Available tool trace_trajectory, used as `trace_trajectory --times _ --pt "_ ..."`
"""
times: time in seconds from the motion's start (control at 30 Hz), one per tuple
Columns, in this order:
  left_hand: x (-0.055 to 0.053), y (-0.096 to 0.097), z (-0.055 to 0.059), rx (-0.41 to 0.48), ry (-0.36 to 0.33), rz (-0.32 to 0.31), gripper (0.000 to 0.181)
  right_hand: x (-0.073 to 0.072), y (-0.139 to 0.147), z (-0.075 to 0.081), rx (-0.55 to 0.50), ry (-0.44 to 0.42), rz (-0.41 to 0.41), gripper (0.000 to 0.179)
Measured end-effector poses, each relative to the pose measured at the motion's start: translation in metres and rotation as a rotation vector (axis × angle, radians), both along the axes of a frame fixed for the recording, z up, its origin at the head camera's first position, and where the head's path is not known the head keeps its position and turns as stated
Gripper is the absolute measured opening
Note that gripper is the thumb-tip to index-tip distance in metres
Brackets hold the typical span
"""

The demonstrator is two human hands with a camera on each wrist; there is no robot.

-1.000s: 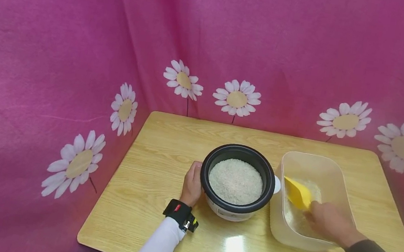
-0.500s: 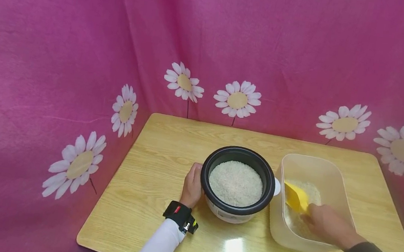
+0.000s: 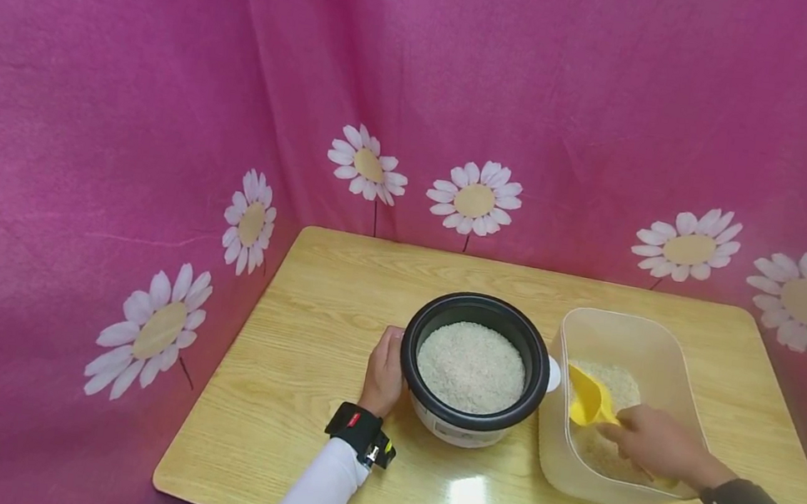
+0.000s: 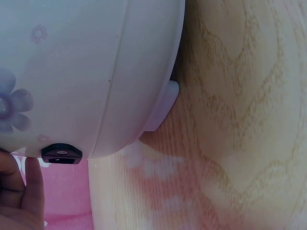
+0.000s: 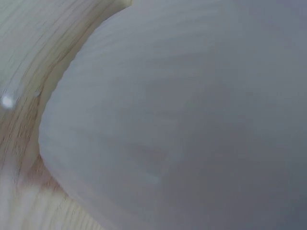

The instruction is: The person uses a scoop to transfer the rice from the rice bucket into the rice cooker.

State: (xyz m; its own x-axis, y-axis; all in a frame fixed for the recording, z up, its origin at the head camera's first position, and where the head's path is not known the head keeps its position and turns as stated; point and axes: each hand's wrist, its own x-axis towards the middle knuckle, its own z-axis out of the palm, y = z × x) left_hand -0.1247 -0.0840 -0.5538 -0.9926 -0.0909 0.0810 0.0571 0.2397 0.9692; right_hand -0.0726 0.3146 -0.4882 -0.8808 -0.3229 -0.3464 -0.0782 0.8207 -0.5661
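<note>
A rice cooker [image 3: 460,435] with a black inner rim stands on the table, holding a broad bed of white rice [image 3: 471,367]. My left hand [image 3: 384,371] grips its left side, at the handle; in the left wrist view, bent fingers [image 4: 33,187] meet the white flowered body [image 4: 72,86] beside a dark power socket [image 4: 62,153]. To the right stands a translucent bin [image 3: 609,489] with rice [image 3: 617,383] at its bottom. Inside it, my right hand [image 3: 660,443] holds a yellow scoop [image 3: 588,399] by its handle, the blade pointing left toward the near-left wall.
The wooden table [image 3: 323,293] reaches back to a pink curtain [image 3: 546,76] printed with daisies. The cooker's white right handle [image 3: 553,375] sits close against the bin's left wall. In the right wrist view, the bin's pale wall [image 5: 158,120] fills most of the picture.
The right hand has shifted slightly right and turned, so the scoop's hollow faces up more. The left hand and the cooker keep their place.
</note>
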Motion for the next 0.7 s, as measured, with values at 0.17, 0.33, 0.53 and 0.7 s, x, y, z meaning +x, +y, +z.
trace_trajectory --times 0.17,0.33,0.53,0.7 --pt "0.0008 -0.0005 -0.0004 -0.005 -0.009 0.000 0.041 -0.0025 0.0015 0.0033 -0.093 -0.097 -0.031 0.040" --pt "0.0013 -0.0006 -0.0010 -0.001 -0.023 0.000 0.039 -0.0040 0.0026 0.0046 -0.108 -0.123 -0.035 0.041" --pt "0.0015 -0.0001 -0.0002 0.015 -0.025 0.001 0.038 -0.0062 0.0052 0.0037 -0.117 -0.130 -0.036 0.043" --pt "0.0008 -0.0001 0.0001 0.018 -0.009 -0.003 0.039 -0.0055 0.0068 0.0080 -0.146 -0.150 -0.037 0.045"
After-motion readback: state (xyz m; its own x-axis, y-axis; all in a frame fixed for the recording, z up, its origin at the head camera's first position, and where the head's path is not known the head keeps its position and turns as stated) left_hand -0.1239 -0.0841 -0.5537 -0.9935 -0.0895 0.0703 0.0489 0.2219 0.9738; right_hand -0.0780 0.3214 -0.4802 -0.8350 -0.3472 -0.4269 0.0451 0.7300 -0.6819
